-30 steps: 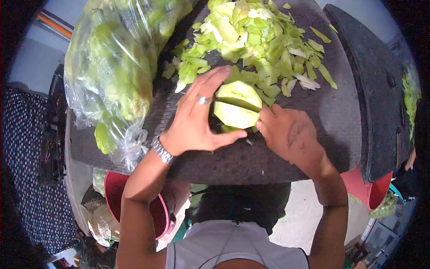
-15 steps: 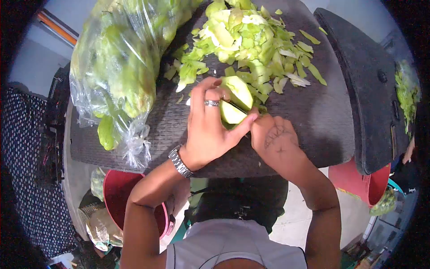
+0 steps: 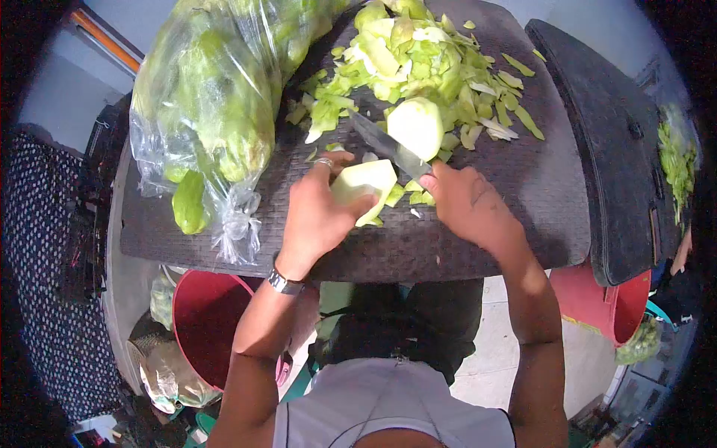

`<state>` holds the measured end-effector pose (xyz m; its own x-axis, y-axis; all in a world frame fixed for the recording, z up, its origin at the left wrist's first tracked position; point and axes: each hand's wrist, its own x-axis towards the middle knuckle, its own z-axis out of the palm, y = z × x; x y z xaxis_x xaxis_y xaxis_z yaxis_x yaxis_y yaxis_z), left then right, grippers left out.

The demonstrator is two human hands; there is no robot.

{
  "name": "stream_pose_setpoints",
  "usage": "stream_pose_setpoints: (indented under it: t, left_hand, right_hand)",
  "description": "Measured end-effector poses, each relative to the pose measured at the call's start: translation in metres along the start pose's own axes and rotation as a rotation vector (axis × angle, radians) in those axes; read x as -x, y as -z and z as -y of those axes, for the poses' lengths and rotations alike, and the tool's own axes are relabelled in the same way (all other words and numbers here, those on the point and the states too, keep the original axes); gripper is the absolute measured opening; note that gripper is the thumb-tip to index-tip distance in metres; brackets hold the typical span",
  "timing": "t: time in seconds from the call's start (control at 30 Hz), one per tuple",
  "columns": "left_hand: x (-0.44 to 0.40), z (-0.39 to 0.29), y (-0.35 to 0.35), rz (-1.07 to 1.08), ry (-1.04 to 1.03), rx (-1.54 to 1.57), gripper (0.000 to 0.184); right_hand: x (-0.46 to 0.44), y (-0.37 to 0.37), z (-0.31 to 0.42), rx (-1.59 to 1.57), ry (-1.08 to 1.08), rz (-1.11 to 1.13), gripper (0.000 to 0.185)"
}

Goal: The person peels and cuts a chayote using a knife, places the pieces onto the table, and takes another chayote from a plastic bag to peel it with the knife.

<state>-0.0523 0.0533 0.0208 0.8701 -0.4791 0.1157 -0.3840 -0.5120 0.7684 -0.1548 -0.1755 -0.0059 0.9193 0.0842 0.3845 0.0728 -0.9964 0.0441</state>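
Observation:
My left hand (image 3: 320,213) is wrapped round one peeled, pale green fruit half (image 3: 366,185), its cut side facing up and right, low over the table. My right hand (image 3: 472,203) grips a knife (image 3: 381,140), its wide blade pointing up and left. The handle is hidden in my fist. Just beyond the blade is the other pale half (image 3: 415,128), at the near edge of a heap of green peelings (image 3: 418,63). Whether the blade touches that half, I cannot tell. Small scraps of peel lie between my hands.
A knotted clear plastic bag (image 3: 205,112) full of green fruit covers the left of the dark woven tabletop (image 3: 545,216). A black chair back (image 3: 605,149) stands at the right. Red tubs (image 3: 213,325) sit below the table on both sides.
The fruit, held together around the blade before, is now in two separate halves. My left hand has drawn one half down and left. The knife now shows, pointing up-left.

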Motion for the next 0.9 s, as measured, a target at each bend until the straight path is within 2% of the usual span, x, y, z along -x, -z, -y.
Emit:
stream_pose_setpoints:
  t: [0.03,0.1,0.17,0.23,0.27,0.37,0.4,0.43,0.5,0.53,0.57,0.63,0.67,0.73,0.9]
  left_hand:
    - [-0.001,-0.002,0.003,0.031,-0.037,-0.051,0.056]
    - [-0.006,-0.009,0.011,0.155,-0.013,-0.115,0.058]
    - [-0.01,-0.012,0.016,0.264,0.022,-0.134,0.06]
    - [-0.014,-0.011,0.019,0.359,0.066,-0.101,0.061]
    - [-0.015,0.0,0.017,0.397,0.109,0.057,0.064]
    - [-0.016,0.014,0.019,0.407,0.338,0.69,0.052]
    - [-0.018,0.012,0.019,0.321,0.38,0.844,0.051]
    - [-0.021,0.008,0.014,0.261,0.376,1.075,0.042]
    - [-0.038,0.002,0.011,0.238,0.404,1.351,0.036]
    - [-0.049,0.0,0.008,0.21,0.45,1.328,0.037]
    - [-0.059,-0.007,0.002,0.16,0.516,1.29,0.039]
    - [-0.074,-0.004,0.003,0.313,0.404,1.274,0.036]
    - [-0.079,-0.005,0.001,0.261,0.388,1.293,0.035]
    - [-0.087,-0.01,-0.006,0.16,0.359,1.327,0.034]
    - [-0.093,-0.017,-0.01,0.191,0.304,1.371,0.043]
  right_hand:
    - [-0.005,-0.002,-0.005,-0.208,-0.046,0.015,0.028]
    - [-0.014,0.003,-0.012,-0.605,-0.236,0.236,0.03]
    - [-0.027,0.037,-0.014,-0.975,-0.53,0.667,0.032]
    - [-0.021,0.043,-0.02,-1.15,-0.618,0.671,0.03]
    - [-0.018,0.046,-0.025,-1.237,-0.663,0.672,0.029]
    - [-0.015,0.051,-0.037,-1.34,-0.652,0.421,0.024]
    - [-0.017,0.05,-0.039,-1.331,-0.577,0.254,0.021]
    - [-0.021,0.051,-0.039,-1.404,-0.55,0.152,0.019]
    - [-0.036,0.056,-0.038,-1.541,-0.487,-0.052,0.02]
    - [-0.047,0.06,-0.036,-1.606,-0.54,-0.074,0.023]
    - [-0.055,0.063,-0.04,-1.68,-0.529,0.021,0.024]
    - [-0.072,0.066,-0.049,-1.816,-0.507,0.211,0.025]
    - [-0.08,0.061,-0.05,-1.804,-0.478,0.237,0.026]
    - [-0.087,0.055,-0.04,-1.586,-0.446,0.04,0.026]
    - [-0.091,0.024,-0.041,-1.229,-0.41,-0.274,0.026]
